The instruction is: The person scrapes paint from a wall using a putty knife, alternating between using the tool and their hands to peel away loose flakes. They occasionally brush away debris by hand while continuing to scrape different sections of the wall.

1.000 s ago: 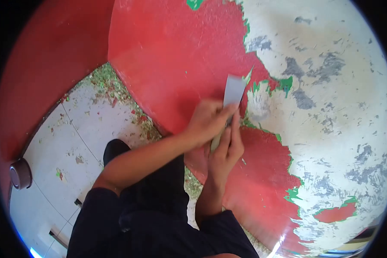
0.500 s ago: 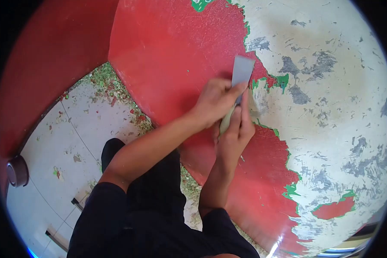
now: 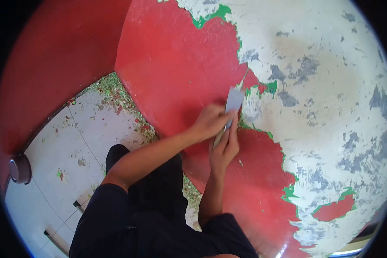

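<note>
A scraper with a flat grey blade [image 3: 234, 99] lies against the red painted surface [image 3: 172, 64], close to the ragged border with the bare whitish area [image 3: 331, 99]. My left hand [image 3: 212, 122] is closed on the scraper near the blade's lower part. Below and to the right, my right hand [image 3: 224, 148] wraps round its pale handle. A thin light scratch runs up from the blade's tip through the red paint. Green paint edges [image 3: 268, 88] show along the border.
Paint flakes [image 3: 116, 92] litter the tiled floor [image 3: 51, 142] at the left, beside the curved red edge. A round brown object [image 3: 20, 169] sits at the far left. A red wall [image 3: 60, 47] rises behind. My dark shoe [image 3: 116, 154] is below the surface.
Both hands and the scraper have moved down and slightly left. A thin light line now shows in the red paint above the blade. The view has shifted a little.
</note>
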